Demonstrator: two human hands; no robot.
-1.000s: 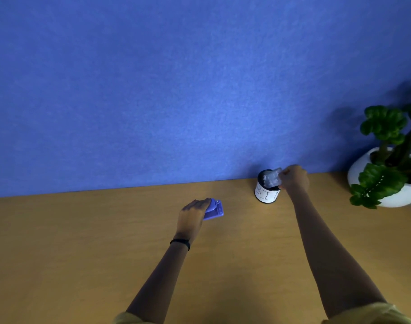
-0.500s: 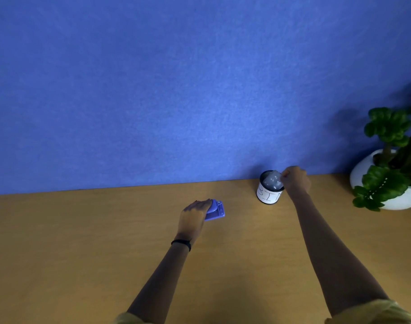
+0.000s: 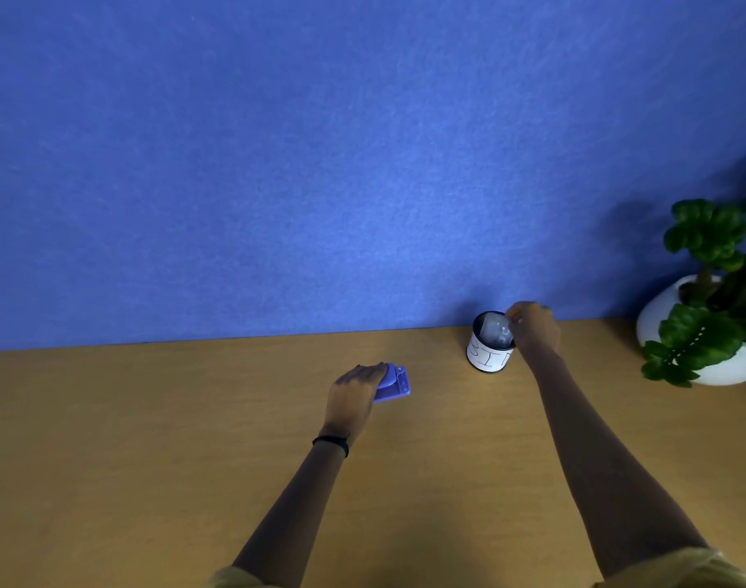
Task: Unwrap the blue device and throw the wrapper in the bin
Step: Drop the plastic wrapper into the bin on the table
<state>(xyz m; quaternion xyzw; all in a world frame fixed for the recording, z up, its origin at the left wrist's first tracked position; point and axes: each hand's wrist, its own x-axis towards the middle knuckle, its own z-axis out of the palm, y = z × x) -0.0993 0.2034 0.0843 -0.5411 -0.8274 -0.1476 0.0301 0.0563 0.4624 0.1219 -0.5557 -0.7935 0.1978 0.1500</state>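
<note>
Head cam looks down over a wooden counter (image 3: 151,460) that runs up to a blue felt-looking wall (image 3: 320,142) at the far edge. Off on the far right there's a leafy green plant (image 3: 702,265) in a round white pot (image 3: 659,316), sitting well apart from everything else. Nothing sits between either hand and what it's working on, so the middle of the counter is an open stretch.

Container-wise, there's just the small bin (image 3: 488,355), a little dark can with a white label that has "BIN" written on it, standing upright close to the wall, right of centre. The clear crinkly wrapper (image 3: 495,331) is down inside its mouth, with its top about level with the rim.

Right hand (image 3: 532,328) is at the right side of the bin's rim, fingers (image 3: 516,317) bunched together at the upper edge of the wrapper. It looks like they're touching it, but honestly I can't tell whether they're actually pinching it or have let go, too small and blurry.

The blue device (image 3: 393,384) is bare, lying on the counter left of the bin and a bit nearer, apart from it. Left hand (image 3: 354,396) is draped over its left part, fingers loosely curled over the top edge and holding it down, with the right end of the device poking out past the fingertips. There's a black band (image 3: 331,442) on that wrist, and yellow sleeves (image 3: 681,570) show at the bottom edge.
</note>
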